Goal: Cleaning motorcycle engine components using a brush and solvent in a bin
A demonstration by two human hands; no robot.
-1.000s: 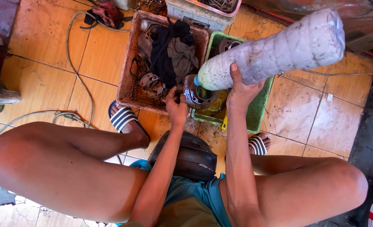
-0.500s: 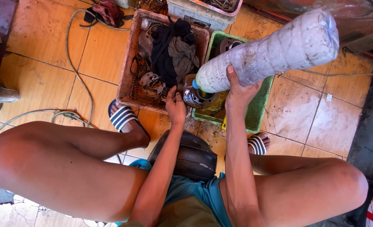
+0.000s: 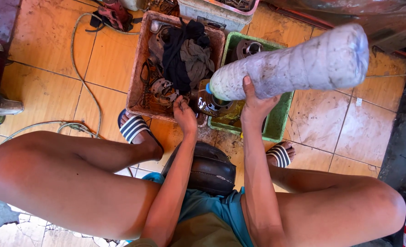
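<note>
My right hand [image 3: 254, 101] grips a large grimy clear plastic bottle [image 3: 299, 64], tilted with its blue-capped mouth pointing down-left over a dark shiny metal part [image 3: 212, 104]. My left hand [image 3: 184, 113] holds that metal part at the front edge of the brown crate [image 3: 136, 80], between it and the green tray [image 3: 283, 121]. Both forearms reach forward between my bare knees.
The brown crate holds dark rags [image 3: 187, 52] and metal engine parts. A grey bin [image 3: 221, 11] stands behind it. A pale cable [image 3: 81, 73] runs over the orange floor tiles at left. A black rounded object [image 3: 207, 169] lies between my striped sandals [image 3: 132, 127].
The bottle has tipped a little more, its far end lower and its mouth closer to the metal part. My left hand stays where it was.
</note>
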